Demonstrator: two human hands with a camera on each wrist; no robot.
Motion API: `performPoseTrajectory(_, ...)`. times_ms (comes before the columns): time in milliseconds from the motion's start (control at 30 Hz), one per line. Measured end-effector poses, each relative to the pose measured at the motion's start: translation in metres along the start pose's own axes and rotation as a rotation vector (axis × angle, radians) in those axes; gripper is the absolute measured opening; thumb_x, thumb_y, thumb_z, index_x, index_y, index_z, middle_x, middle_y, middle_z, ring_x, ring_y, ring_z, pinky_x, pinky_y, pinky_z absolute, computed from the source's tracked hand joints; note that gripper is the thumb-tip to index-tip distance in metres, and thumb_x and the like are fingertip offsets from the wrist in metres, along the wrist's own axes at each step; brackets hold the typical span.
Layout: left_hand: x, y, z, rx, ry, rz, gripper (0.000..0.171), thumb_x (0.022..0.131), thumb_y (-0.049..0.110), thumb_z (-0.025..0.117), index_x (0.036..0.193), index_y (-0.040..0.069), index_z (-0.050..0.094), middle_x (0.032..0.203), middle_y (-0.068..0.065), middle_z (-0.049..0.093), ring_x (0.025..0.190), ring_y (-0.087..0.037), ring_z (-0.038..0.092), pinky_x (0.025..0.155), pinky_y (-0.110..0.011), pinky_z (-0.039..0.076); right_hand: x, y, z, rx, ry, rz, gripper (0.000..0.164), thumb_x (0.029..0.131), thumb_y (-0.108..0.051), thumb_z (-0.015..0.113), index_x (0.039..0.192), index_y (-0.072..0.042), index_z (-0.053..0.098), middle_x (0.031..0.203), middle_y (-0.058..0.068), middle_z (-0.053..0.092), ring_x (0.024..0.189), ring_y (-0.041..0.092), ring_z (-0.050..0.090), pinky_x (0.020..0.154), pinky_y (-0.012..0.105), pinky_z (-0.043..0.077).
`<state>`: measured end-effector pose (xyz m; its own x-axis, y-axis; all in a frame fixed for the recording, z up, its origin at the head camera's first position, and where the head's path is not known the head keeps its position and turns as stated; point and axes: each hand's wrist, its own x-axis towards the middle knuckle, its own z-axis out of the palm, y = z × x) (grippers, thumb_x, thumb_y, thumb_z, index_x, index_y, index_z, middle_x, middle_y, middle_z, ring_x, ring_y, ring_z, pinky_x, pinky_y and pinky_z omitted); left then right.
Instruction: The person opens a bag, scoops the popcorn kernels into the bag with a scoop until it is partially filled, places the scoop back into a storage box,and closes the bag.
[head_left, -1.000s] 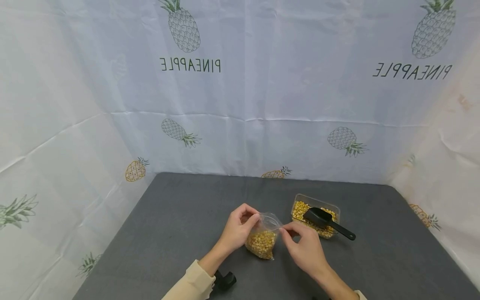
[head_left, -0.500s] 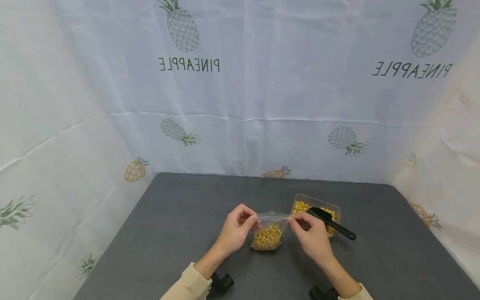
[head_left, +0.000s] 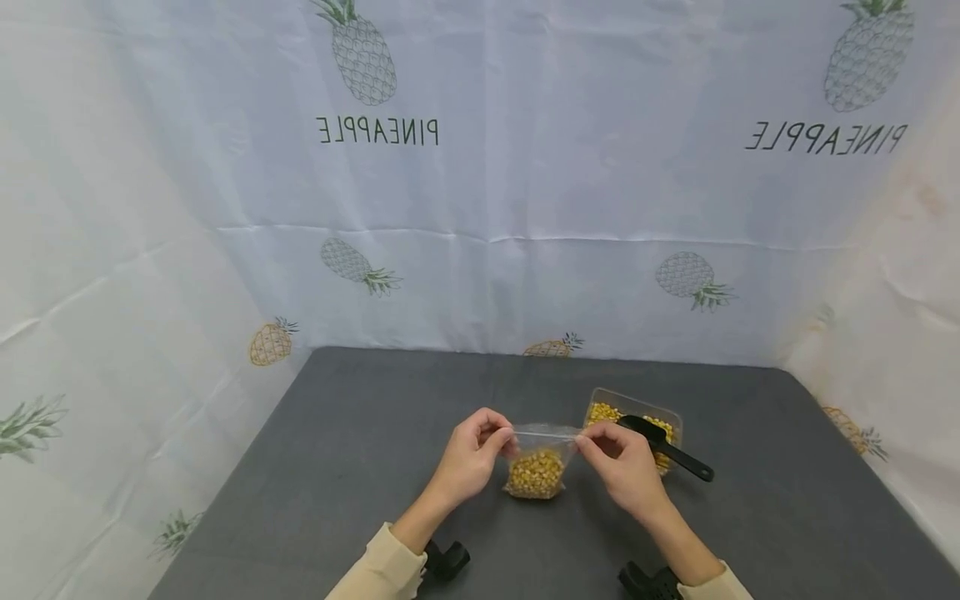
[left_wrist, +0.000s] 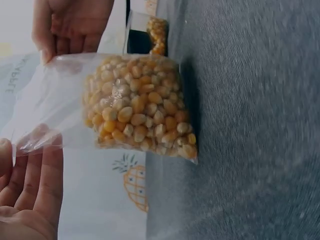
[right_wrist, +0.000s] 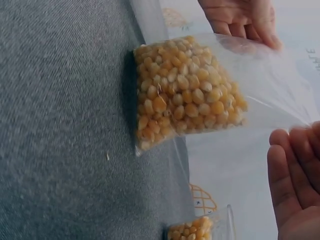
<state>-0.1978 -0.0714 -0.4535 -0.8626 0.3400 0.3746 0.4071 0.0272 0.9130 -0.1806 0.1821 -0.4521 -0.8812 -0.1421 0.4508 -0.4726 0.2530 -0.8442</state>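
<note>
A clear zip bag [head_left: 536, 473] with yellow corn kernels in its lower half stands upright on the grey table, its top edge stretched straight between both hands. My left hand [head_left: 467, 457] pinches the bag's upper left corner between thumb and index finger. At the upper right corner, my right hand [head_left: 621, 467] pinches the bag the same way. The kernels [left_wrist: 137, 102] show close up in the left wrist view, with the bag's base near or on the table.
Behind my right hand sits a clear plastic tub [head_left: 596, 398] of corn kernels. A black scoop [head_left: 678, 457] lies across it, handle out to the right. One small crumb [right_wrist: 107, 156] lies on the table [head_left: 375, 417]. A pineapple-print cloth [head_left: 480, 183] hangs around the back and sides.
My right hand has moved slightly right and up, drawing the bag's mouth from a rounded opening to a flat, straight line. The bag has turned upright. During the last half second little has moved.
</note>
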Motion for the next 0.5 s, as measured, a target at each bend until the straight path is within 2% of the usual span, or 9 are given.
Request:
performPoseTrajectory(167,-0.0002,-0.004,0.0002,0.014,-0.033,-0.034,0.014,0.107,0.011,0.053,0.106,-0.002,0.059,0.095,-0.017,0.067,0.085,-0.027,0.07,0.08,-0.037,0.059,-0.0012,0.0025,-0.003,-0.024,-0.034,0.022,0.007,0.098,-0.005,0.067,0.094,-0.001,0.072,0.088,0.014,0.069,0.079,0.023,0.068,0.071,0.027,0.056)
performPoseTrajectory(333,0.0012,-0.0061,-0.0013,0.013,-0.044,-0.026,0.015,0.107,0.013,0.052,0.108,-0.001,0.059,0.097,-0.017,0.068,0.086,-0.029,0.07,0.08,-0.038,0.059,0.0017,-0.0013,-0.0049,-0.07,-0.046,0.066,0.007,0.098,-0.01,0.068,0.094,-0.007,0.073,0.088,0.005,0.07,0.081,0.022,0.068,0.072,0.028,0.056)
performPoseTrajectory(500,0.0015,-0.0073,-0.0017,0.003,-0.052,-0.027,0.017,0.107,0.016,0.053,0.109,0.0,0.059,0.098,-0.017,0.068,0.088,-0.029,0.07,0.082,-0.037,0.058,0.0023,-0.0068,-0.0042,-0.123,-0.049,0.101,0.007,0.098,-0.013,0.069,0.101,-0.008,0.073,0.095,0.002,0.07,0.085,0.018,0.068,0.075,0.029,0.055)
